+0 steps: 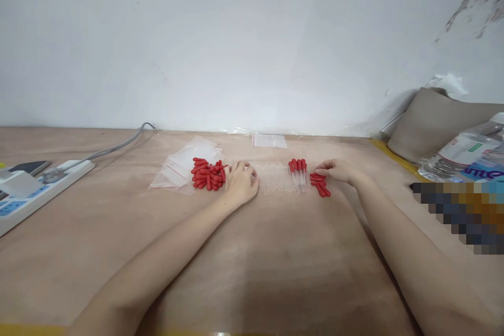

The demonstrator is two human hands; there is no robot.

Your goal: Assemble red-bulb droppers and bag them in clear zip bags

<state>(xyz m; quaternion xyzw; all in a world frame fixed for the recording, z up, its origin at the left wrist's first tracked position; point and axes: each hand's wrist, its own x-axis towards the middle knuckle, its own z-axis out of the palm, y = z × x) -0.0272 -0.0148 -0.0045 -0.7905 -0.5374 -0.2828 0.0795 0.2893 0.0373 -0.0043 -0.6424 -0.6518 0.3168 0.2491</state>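
On a wooden table (252, 252) lies a row of clear glass dropper tubes (275, 177). A few at the right end carry red rubber bulbs (298, 165). A pile of loose red bulbs (208, 174) sits to the left, and a smaller group of red bulbs (321, 185) lies to the right. My left hand (242, 182) rests with curled fingers between the left pile and the tubes, fingertips touching the bulbs' edge. My right hand (338, 170) reaches to the small right group, fingertips on a bulb. Whether either hand grips anything is unclear.
Clear zip bags (179, 168) lie left of the pile and another bag (270, 140) near the wall. A white power strip (35, 191) with a grey cable sits at far left. A beige pouch (433, 123) and plastic bottles (460, 155) stand at right.
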